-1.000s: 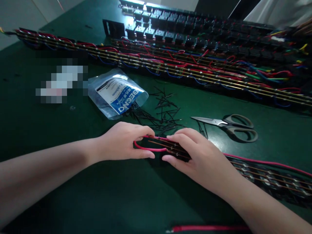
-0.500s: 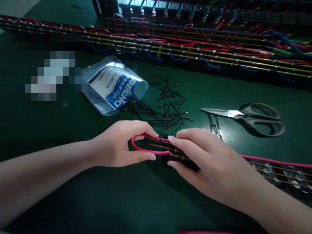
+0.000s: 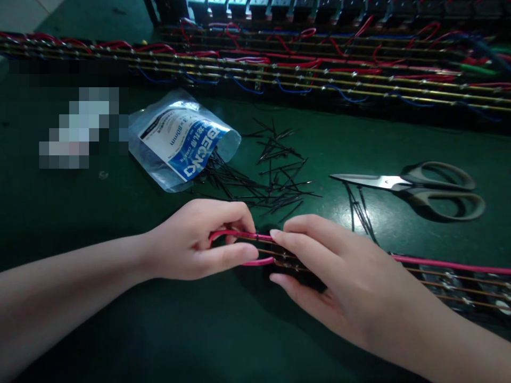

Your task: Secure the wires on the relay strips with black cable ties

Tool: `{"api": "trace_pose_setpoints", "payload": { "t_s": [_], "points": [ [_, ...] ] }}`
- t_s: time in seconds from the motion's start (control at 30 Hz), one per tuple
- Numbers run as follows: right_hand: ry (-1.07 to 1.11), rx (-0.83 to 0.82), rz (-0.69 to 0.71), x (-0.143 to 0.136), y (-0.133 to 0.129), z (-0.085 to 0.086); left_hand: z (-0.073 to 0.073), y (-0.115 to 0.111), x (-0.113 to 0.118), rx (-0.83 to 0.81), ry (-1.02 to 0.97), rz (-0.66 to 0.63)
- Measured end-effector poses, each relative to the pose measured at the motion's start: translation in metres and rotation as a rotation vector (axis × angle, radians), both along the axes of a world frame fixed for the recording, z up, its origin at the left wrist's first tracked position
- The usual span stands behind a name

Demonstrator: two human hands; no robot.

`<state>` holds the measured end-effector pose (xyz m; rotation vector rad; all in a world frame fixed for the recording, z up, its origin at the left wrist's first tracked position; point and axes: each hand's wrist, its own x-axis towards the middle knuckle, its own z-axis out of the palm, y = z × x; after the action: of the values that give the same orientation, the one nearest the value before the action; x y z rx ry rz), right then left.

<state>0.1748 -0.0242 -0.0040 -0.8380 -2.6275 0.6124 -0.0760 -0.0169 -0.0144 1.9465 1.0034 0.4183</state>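
My left hand (image 3: 191, 244) is closed on the bent end of a red wire (image 3: 447, 263), fingers behind the loop and thumb in front. The wire runs along the top edge of a dark strip (image 3: 459, 287) with thin copper-coloured rods and solder points. My right hand (image 3: 343, 271) grips that strip near its left end, fingers on the upper edge and thumb below. A small black tie (image 3: 256, 234) sits around the wire between my hands. Part of the strip is hidden under my right hand.
Behind my hands lie loose black cable ties (image 3: 275, 186) and an open plastic bag (image 3: 179, 141) of them. Scissors (image 3: 411, 186) rest at the right, tips pointing left. A long wired assembly (image 3: 279, 69) with red and blue wires spans the back of the green table (image 3: 191, 330).
My left fingers have closed further around the red wire loop, and the thumb has moved up across it. My right hand keeps its grip on the strip. The view has shifted slightly.
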Motion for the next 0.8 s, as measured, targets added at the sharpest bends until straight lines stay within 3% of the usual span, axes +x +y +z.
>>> {"api": "trace_pose_setpoints", "payload": {
  "t_s": [0.17, 0.4, 0.8],
  "points": [
    [0.003, -0.024, 0.004, -0.0102, -0.0061, 0.0005, 0.0020, 0.0011, 0.0042, 0.034, 0.072, 0.020],
    [0.012, -0.032, -0.002, -0.0101, -0.0065, -0.0014, 0.0056, 0.0022, 0.0055, -0.096, 0.053, 0.037],
    [-0.003, 0.004, -0.011, -0.0096, -0.0073, -0.0002, 0.0030, 0.0025, 0.0059, -0.040, 0.103, 0.019]
  ]
}}
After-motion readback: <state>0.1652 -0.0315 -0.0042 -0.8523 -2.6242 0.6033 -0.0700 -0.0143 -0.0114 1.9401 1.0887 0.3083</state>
